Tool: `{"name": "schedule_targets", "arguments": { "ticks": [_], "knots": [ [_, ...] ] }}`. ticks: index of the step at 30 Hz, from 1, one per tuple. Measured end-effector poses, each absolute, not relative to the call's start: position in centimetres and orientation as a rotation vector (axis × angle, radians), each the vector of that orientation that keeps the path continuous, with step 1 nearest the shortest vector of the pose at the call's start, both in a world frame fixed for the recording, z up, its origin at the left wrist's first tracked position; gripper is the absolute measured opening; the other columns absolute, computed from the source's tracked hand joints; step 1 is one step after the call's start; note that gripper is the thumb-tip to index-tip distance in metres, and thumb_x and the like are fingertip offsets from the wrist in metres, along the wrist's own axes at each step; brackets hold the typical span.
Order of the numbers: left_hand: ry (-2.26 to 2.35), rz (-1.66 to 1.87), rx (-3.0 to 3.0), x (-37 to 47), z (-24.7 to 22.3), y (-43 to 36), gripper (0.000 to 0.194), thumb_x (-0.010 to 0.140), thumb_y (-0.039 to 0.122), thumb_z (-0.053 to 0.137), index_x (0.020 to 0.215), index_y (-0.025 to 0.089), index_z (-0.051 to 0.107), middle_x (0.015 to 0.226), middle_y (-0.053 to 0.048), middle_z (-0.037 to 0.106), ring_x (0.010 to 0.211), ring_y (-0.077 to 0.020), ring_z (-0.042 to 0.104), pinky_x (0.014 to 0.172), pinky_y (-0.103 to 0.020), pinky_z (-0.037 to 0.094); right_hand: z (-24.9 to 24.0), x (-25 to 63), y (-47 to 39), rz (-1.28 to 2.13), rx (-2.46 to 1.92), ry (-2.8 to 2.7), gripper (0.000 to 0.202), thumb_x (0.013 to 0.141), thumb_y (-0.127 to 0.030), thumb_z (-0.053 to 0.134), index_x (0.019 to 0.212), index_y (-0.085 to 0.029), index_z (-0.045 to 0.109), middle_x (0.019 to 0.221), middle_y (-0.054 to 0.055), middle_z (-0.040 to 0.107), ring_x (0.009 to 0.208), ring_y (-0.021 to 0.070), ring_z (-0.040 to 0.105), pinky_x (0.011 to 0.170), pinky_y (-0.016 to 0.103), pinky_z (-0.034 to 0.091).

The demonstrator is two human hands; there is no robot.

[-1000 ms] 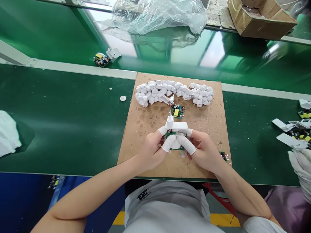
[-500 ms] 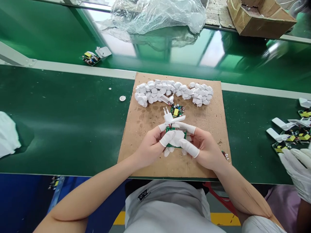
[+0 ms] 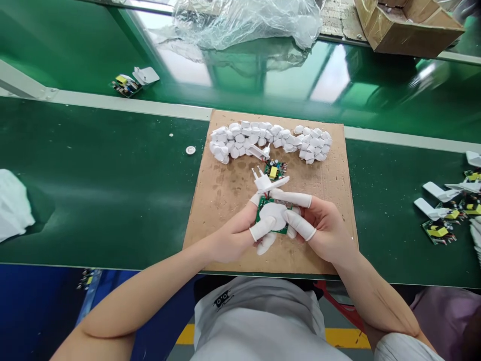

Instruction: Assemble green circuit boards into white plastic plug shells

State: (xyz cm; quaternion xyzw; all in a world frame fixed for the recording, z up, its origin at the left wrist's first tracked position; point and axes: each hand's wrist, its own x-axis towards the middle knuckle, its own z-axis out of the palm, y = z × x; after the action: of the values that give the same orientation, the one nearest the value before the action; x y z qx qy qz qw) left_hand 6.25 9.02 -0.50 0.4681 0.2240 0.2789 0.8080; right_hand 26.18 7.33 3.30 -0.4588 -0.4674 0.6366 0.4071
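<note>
Between my left hand (image 3: 240, 233) and my right hand (image 3: 319, 225), both wearing white finger cots, is a green circuit board (image 3: 258, 216). A white rounded pad (image 3: 272, 216) lies flat on its upper face, with both thumbs touching it. Red and dark wires run from the board to a white two-pin plug piece (image 3: 263, 183) above my fingers. Just beyond, another circuit board (image 3: 276, 169) with a yellow component rests on a cardboard sheet (image 3: 218, 200). A long heap of white pads (image 3: 236, 140) lines the sheet's far side.
Several circuit boards with white covers (image 3: 438, 230) lie at the right, beside a co-worker's gloved hand (image 3: 476, 233) at the edge. One more board (image 3: 127, 86) sits back left. Plastic film (image 3: 248, 25) and a cardboard box (image 3: 413, 35) occupy the back shelf; white cloth-like material (image 3: 13, 205) is left.
The held board and its plug piece have tilted slightly, and my left thumb has shifted down, showing more of the pad. The co-worker's gloved hand has drawn back to the right.
</note>
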Motion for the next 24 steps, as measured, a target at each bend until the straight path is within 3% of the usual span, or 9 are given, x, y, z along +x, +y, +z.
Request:
{"name": "schedule_targets", "arguments": {
  "ticks": [3,6,9,12,16,20,24],
  "knots": [
    [0.466,0.606,0.952,6.3,-0.8,9.0,0.063,0.105,0.055,0.054,0.156,0.023,0.036,0.076,0.004,0.054,0.054,-0.0084,0.040,0.049,-0.022,0.030,3.3,26.2,7.1,1.641,-1.141,-1.212,0.040,0.096,-0.039,0.074,0.131,-0.020,0.067,0.072,-0.003,0.062,0.053,0.0086,0.052,0.052,0.023,0.050],
    [0.505,0.595,0.928,6.3,-0.7,8.7,0.066,0.103,0.057,0.056,0.156,0.024,0.035,0.075,0.004,0.054,0.051,-0.0092,0.041,0.046,-0.023,0.029,3.0,25.7,6.8,1.671,-1.072,-1.218,0.049,0.094,-0.043,0.078,0.135,-0.025,0.060,0.096,0.003,0.071,0.063,0.0111,0.060,0.055,0.024,0.055],
    [0.532,0.586,0.922,6.4,-0.4,8.5,0.068,0.101,0.060,0.058,0.154,0.024,0.037,0.073,0.005,0.052,0.049,-0.0092,0.040,0.043,-0.022,0.028,2.8,25.3,6.5,1.642,-1.075,-1.238,0.051,0.092,-0.046,0.080,0.133,-0.026,0.058,0.109,0.009,0.072,0.084,0.0187,0.071,0.069,0.030,0.063],
    [0.547,0.600,0.912,6.5,-0.2,8.4,0.067,0.098,0.061,0.062,0.151,0.024,0.044,0.073,0.005,0.051,0.049,-0.0090,0.041,0.043,-0.022,0.030,2.6,25.3,6.5,1.652,-1.055,-1.254,0.048,0.095,-0.049,0.076,0.133,-0.026,0.059,0.113,0.010,0.073,0.091,0.0207,0.074,0.079,0.034,0.066],
    [0.525,0.669,0.889,6.8,0.0,8.8,0.067,0.100,0.055,0.062,0.157,0.025,0.043,0.077,0.001,0.058,0.053,-0.0109,0.049,0.046,-0.023,0.033,2.6,25.5,6.5,1.646,-1.046,-1.215,0.052,0.094,-0.050,0.077,0.137,-0.026,0.057,0.124,0.012,0.072,0.090,0.0193,0.075,0.068,0.029,0.064],
    [0.490,0.713,0.921,7.0,-0.3,8.9,0.067,0.100,0.060,0.059,0.155,0.024,0.046,0.076,0.000,0.060,0.055,-0.0120,0.051,0.049,-0.024,0.034,2.5,25.5,6.5,1.714,-1.013,-1.199,0.046,0.100,-0.046,0.071,0.139,-0.024,0.060,0.105,0.008,0.077,0.068,0.0148,0.072,0.052,0.026,0.055],
    [0.573,0.723,0.997,7.1,-0.6,8.4,0.060,0.103,0.060,0.054,0.148,0.021,0.050,0.072,0.002,0.059,0.053,-0.0105,0.050,0.047,-0.022,0.034,2.4,25.6,6.5,1.738,-1.013,-1.206,0.047,0.099,-0.045,0.072,0.140,-0.022,0.063,0.093,0.006,0.078,0.068,0.0166,0.074,0.052,0.026,0.053]
  ]
}}
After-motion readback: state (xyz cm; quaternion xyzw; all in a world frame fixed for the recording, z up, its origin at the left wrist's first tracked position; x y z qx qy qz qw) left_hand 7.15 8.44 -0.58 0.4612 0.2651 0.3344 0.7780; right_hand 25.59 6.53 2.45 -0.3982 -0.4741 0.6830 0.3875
